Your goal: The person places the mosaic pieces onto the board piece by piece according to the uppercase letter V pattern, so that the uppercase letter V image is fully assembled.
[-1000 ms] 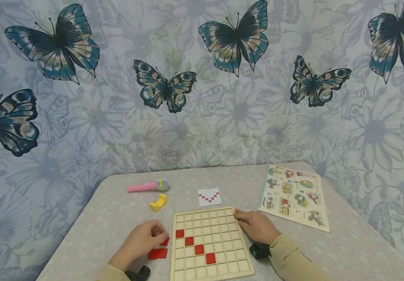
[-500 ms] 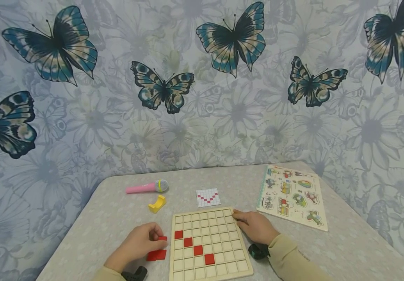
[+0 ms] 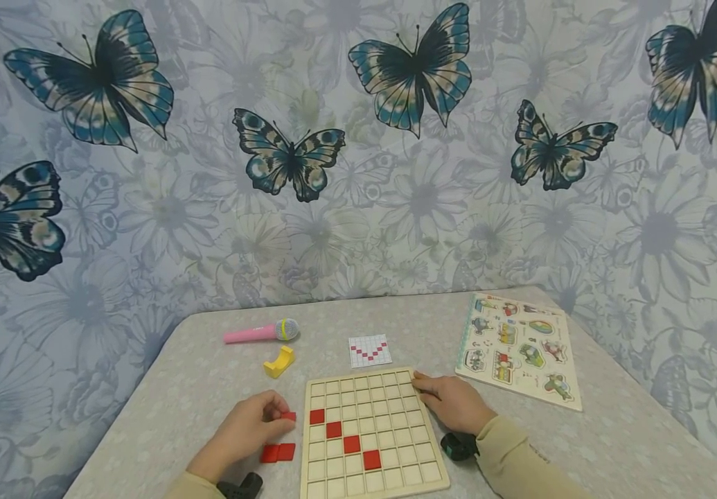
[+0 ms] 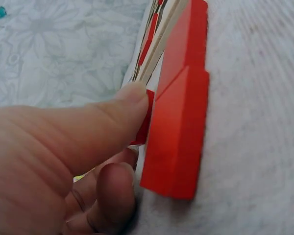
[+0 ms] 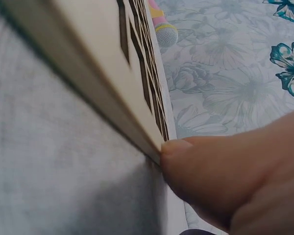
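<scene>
A wooden grid board (image 3: 389, 423) lies on the table, with several red square tiles such as this red tile (image 3: 352, 444) set diagonally in its cells. At the board's left side my left hand (image 3: 242, 426) pinches a small red tile (image 3: 289, 416) between thumb and fingers. Just below that hand, two more red tiles (image 3: 278, 452) lie side by side; the left wrist view shows these tiles (image 4: 179, 127) up close. My right hand (image 3: 458, 403) holds the board's far right corner. Its thumb (image 5: 196, 161) presses on the edge in the right wrist view, and its other fingers are hidden there.
Behind the board lies a small pattern card (image 3: 370, 351) with a V of pink squares. A pink toy microphone (image 3: 261, 331) and a yellow curved piece (image 3: 280, 362) lie to the back left. A picture puzzle board (image 3: 520, 346) is at the back right.
My left fingers have closed on a red tile and drawn it slightly away from the two others. My right hand stays at the board's corner. The view has shifted slightly.
</scene>
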`<action>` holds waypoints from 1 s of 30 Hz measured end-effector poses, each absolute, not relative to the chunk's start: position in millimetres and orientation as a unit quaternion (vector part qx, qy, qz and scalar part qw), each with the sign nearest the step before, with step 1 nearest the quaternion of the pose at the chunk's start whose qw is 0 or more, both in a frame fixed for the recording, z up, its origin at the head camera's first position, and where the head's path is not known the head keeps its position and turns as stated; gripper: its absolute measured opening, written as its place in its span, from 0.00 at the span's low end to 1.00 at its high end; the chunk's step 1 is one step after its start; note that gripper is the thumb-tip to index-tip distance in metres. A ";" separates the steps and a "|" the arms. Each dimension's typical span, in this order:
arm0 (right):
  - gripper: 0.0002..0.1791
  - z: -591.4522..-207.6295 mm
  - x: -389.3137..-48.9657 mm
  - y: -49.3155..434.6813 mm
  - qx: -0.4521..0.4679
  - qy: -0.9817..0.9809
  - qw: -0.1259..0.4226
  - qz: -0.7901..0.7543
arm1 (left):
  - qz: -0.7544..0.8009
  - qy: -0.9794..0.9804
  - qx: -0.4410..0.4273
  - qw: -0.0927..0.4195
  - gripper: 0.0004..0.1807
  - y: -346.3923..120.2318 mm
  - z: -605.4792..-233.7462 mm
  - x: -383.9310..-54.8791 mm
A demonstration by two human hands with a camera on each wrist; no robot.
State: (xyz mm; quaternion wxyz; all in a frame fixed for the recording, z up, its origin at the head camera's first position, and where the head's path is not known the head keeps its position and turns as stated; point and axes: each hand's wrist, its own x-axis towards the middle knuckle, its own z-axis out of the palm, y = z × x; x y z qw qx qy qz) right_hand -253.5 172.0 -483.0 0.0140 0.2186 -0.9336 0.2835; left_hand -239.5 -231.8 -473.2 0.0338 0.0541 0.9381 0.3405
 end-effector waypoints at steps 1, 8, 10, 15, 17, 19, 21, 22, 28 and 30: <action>0.22 -483.0 -253.7 171.9 0.219 -0.933 0.013 0.284 | 0.342 0.938 0.053 0.034 0.14 -231.7 -473.0 -239.3; 0.21 -481.9 -252.8 171.5 0.218 -0.933 0.012 0.287 | 0.340 0.938 0.062 0.031 0.08 -230.8 -472.6 -238.6; 0.21 -481.4 -252.2 171.3 0.217 -0.932 0.010 0.289 | 0.340 0.938 0.058 0.032 0.06 -230.2 -472.6 -238.6; 0.21 -480.3 -251.2 171.1 0.216 -0.932 0.009 0.290 | 0.334 0.941 0.047 0.030 0.04 -229.3 -472.8 -239.8; 0.21 -481.2 -251.6 171.5 0.216 -0.932 0.009 0.290 | 0.334 0.941 0.044 0.027 0.03 -228.9 -473.0 -240.0; 0.21 -481.8 -251.9 171.9 0.217 -0.932 0.010 0.288 | 0.334 0.941 0.040 0.025 0.03 -228.6 -473.1 -240.0; 0.21 -482.6 -252.5 172.3 0.218 -0.932 0.012 0.288 | 0.336 0.941 0.039 0.022 0.03 -228.3 -473.1 -240.1; 0.21 -482.9 -252.8 172.5 0.219 -0.932 0.013 0.288 | 0.336 0.941 0.039 0.021 0.03 -228.1 -473.1 -240.1; 0.21 -483.8 -253.5 173.0 0.220 -0.932 0.017 0.287 | 0.338 0.941 0.031 0.017 0.03 -227.2 -472.9 -239.9; 0.21 -484.1 -253.8 173.1 0.220 -0.932 0.017 0.288 | 0.339 0.940 0.030 0.015 0.03 -226.8 -473.0 -240.3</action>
